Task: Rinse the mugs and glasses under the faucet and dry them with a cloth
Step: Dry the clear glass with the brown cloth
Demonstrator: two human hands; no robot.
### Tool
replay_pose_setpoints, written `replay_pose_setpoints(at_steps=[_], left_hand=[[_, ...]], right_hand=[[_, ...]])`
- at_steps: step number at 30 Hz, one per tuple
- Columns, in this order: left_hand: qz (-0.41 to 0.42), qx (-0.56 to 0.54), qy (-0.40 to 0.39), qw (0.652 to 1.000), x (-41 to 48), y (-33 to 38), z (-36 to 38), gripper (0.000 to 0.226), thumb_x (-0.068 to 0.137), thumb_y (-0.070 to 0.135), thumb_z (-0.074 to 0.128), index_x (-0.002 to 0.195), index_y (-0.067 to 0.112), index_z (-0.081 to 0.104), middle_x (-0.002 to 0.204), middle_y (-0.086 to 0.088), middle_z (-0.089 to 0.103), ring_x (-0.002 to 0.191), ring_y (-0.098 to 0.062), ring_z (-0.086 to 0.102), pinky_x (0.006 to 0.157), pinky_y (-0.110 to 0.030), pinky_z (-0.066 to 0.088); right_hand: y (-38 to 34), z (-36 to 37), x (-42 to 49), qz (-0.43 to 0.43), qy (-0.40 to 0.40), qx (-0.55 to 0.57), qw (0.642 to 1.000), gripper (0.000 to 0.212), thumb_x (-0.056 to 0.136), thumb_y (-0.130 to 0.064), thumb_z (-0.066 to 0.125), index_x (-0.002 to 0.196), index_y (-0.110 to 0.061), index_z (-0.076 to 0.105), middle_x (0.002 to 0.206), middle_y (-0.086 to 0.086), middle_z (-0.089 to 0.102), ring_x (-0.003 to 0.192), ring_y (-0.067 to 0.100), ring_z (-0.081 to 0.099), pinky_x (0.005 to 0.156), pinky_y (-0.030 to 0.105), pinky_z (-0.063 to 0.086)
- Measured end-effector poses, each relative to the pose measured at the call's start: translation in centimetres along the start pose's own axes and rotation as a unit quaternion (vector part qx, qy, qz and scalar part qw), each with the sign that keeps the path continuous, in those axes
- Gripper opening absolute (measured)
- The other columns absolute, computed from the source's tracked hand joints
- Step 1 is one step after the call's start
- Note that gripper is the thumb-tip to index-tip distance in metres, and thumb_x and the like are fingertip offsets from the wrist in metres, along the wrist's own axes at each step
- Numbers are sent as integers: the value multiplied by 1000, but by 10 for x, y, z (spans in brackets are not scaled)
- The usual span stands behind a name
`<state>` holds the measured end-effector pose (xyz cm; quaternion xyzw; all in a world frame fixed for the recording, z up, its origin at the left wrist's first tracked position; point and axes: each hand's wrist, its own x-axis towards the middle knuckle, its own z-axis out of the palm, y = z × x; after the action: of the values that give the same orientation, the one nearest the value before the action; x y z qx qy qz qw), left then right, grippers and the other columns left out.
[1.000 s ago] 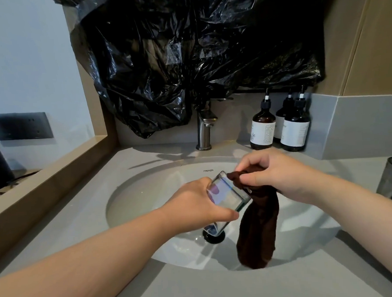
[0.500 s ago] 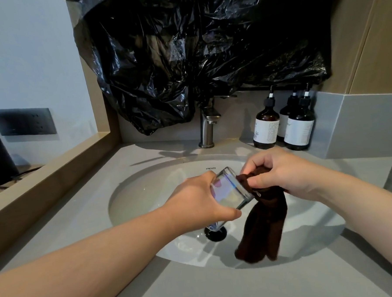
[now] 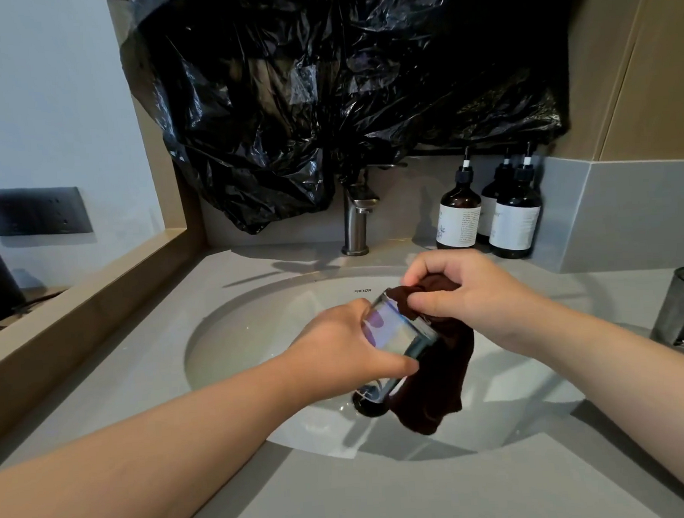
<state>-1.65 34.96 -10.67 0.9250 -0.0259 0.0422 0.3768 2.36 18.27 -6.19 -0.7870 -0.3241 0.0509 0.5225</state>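
Fingers of the right hand (image 3: 465, 292) pinch a dark cloth (image 3: 437, 376) at the rim of a glass (image 3: 395, 331), which the left hand (image 3: 349, 345) clamps, tilted, above the sink (image 3: 234, 343). Drying looks underway; a grey glass (image 3: 683, 308) waits far right.

Two bare forearms, no sleeves, left hand (image 3: 339, 344), right hand (image 3: 469, 291)

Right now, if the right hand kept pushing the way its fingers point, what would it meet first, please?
Probably the glass: the right hand presses the brown cloth at its rim, which the left hand holds tilted over the sink. Depth is uncertain.
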Motion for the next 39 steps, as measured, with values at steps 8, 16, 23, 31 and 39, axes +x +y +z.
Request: replay_pose_setpoints(at_steps=[8,16,23,31,39], left_hand=[[20,-88,-24,996,0,4,-2,41,69,42,79,103,34,57,90,14,63,79,3,61,66,-13,50],[-96,-418,33,903,0,4,-14,55,70,59,62,109,21,62,107,-8,72,105,-23,65,98,-40,48],[-147,-481,0,864,5,4,-9,58,81,58,56,118,14,63,102,-4,74,94,-19,64,85,-34,46],[-174,-450,-118,868,9,-3,-6,79,55,71,58,107,13,57,103,-4,69,111,-21,58,99,-40,41],[13,-157,-36,987,8,-14,-16,127,48,63,78,149,45,3,154,12,27,137,-8,31,107,-27,30]], right_hand=[[40,-16,16,135,87,-17,987,12,88,-10,64,78,-17,66,72,3,63,67,17,57,64,26,44],[24,5,5,103,-14,-252,962,25,71,-44,76,82,-28,59,76,-7,66,71,12,63,69,29,50],[13,27,1,-37,84,-474,876,35,89,-60,42,86,-26,49,81,-7,61,82,20,57,61,33,38],[19,18,10,-16,105,-509,854,30,99,-34,33,72,-22,38,66,-3,41,73,26,45,60,32,31],[23,-8,14,128,43,-443,886,37,97,-35,43,69,-14,56,67,3,57,69,24,55,62,30,40]])
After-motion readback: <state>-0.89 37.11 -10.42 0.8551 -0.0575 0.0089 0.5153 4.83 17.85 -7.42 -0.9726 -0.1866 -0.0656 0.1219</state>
